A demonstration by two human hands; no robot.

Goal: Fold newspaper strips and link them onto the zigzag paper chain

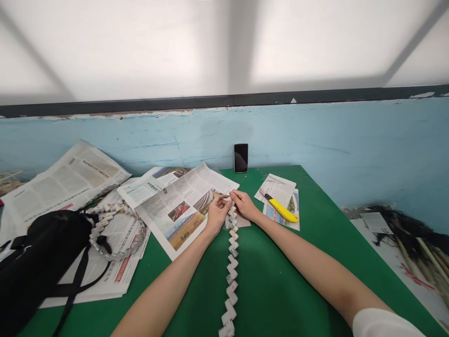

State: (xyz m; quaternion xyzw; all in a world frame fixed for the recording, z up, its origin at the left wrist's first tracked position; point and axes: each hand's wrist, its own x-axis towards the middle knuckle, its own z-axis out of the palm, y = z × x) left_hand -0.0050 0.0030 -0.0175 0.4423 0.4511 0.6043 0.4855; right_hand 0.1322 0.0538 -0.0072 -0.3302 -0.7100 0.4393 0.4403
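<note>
A zigzag chain of folded newspaper [233, 267] runs down the green table from my fingers to the bottom edge of the view. My left hand [219, 211] pinches the chain's far end from the left. Close against it, my right hand [242, 204] has its thumb and fingers together at the same end. A small piece of paper [243, 222] lies beneath the hands. Newspaper sheets [185, 206] lie to the left of them. To the right, a yellow utility knife [283, 209] rests on cut newspaper pieces [280, 186].
A phone [241, 158] leans upright against the blue wall [168, 140]. On the left, a black bag [49, 252] with straps and a looped paper chain [117, 255] lie on newspapers [87, 276]. The green table [351, 252] ends at the right, beside sticks and dark netting.
</note>
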